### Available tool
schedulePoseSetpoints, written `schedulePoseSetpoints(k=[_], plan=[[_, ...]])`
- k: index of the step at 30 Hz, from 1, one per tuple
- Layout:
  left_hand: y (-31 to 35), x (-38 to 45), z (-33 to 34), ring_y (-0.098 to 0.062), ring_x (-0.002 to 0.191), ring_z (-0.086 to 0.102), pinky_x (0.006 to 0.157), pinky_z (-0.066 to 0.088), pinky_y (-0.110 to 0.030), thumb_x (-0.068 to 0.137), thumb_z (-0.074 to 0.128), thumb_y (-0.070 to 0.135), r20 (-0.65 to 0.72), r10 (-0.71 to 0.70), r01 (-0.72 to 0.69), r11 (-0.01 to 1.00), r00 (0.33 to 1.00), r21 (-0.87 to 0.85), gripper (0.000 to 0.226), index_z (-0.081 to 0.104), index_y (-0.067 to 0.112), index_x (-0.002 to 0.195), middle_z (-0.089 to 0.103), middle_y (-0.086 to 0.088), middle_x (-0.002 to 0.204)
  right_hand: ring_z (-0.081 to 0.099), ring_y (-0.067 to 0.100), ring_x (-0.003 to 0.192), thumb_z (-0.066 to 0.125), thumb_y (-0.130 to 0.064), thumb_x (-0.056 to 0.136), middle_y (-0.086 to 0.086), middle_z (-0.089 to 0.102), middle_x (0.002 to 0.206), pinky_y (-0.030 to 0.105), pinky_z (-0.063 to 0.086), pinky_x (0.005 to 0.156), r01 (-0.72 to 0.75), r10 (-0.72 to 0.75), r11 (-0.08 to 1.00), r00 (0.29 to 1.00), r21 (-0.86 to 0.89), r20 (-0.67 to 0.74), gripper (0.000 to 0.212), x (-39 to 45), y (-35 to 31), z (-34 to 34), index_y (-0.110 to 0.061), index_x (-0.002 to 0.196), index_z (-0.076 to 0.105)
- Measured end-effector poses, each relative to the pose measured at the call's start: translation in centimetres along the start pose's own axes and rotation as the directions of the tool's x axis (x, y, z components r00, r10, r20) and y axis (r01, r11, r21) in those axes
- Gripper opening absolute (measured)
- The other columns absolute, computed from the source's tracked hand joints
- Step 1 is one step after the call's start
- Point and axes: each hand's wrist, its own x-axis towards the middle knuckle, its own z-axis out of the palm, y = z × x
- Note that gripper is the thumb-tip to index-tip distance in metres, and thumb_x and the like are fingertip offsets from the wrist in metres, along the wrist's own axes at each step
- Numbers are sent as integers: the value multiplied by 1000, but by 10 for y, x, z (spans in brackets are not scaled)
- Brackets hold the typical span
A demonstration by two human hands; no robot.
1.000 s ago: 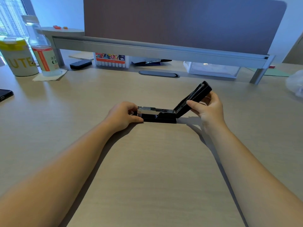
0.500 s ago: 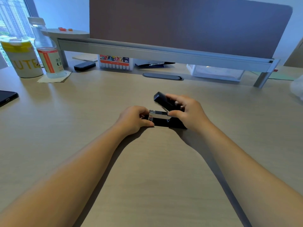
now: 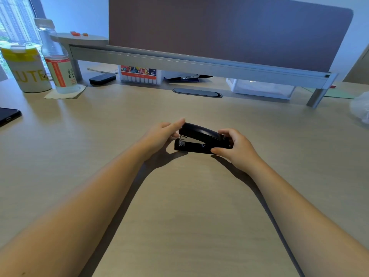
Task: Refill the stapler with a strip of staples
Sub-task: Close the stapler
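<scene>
Head view: the black stapler sits mid-tabletop, well back from the near edge, its top arm lowered onto the base. The right hand has its fingers gripping the hinge end; the left hand rests loose, fingers extended against the nose. Best move now: hold the base steady and press evenly until the arm seats.

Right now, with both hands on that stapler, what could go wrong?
The left hand has fingertips right at the stapler's front end, beside the metal mouth; a press on top might pinch or staple them. The right hand grips only the rear end, so the stapler could slide on the smooth desk.
</scene>
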Motion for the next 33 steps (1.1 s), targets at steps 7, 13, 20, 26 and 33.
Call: schedulePoseSetpoints(k=[7, 13, 20, 26, 33], plan=[[3, 5, 4, -9, 71, 55, 58, 39, -20, 82, 51, 41, -40, -65, 62, 996, 997, -67, 43, 59, 3, 101, 59, 1, 70, 47, 16, 94, 65, -13, 76, -3, 50, 101, 29, 37, 80, 20, -21, 1000, 1000, -17, -5, 42, -2, 2, 2, -15, 114, 46], [0, 3, 5, -7, 72, 55, 47, 43, -4, 83, 55, 26, -87, 2, -6, 999, 996, -48, 19, 59, 8, 89, 59, 3, 74, 46, 15, 95, 64, -12, 77, -4, 49, 102, 28, 37, 80, 23, -23, 1000, 1000, -15, -2, 41, -2, 2, 2, -15, 114, 46], [-5, 2, 7, -12, 84, 58, 62, 42, -18, 85, 48, 39, -70, 31, -32, 999, 997, -9, 30, 60, 13, 92, 62, 5, 82, 45, 15, 97, 65, -14, 76, 1, 50, 108, 27, 37, 83, 2, -3, 1000, 1000, -26, -23, 49, -4, 2, 4, -13, 119, 41], [-11, 2, 2, -12, 83, 50, 68, 38, -20, 72, 67, 31, 45, 85, -95, 933, 995, 346, 31, 56, 18, 98, 53, 7, 85, 49, 27, 113, 66, -17, 75, 10, 54, 124, 39, 41, 96, -66, 61, 995, 996, -80, -63, 52, -6, 4, 2, -12, 119, 40], [-15, 25, 0, -25, 104, 49, 87, 42, -39, 69, 66, 43, -37, 124, -76, 788, 992, 611, 49, 57, 14, 107, 58, -9, 113, 50, 29, 111, 68, -21, 72, 10, 58, 117, 48, 41, 97, -112, 100, 987, 989, -114, -107, 51, 10, 6, 2, -13, 115, 43]])
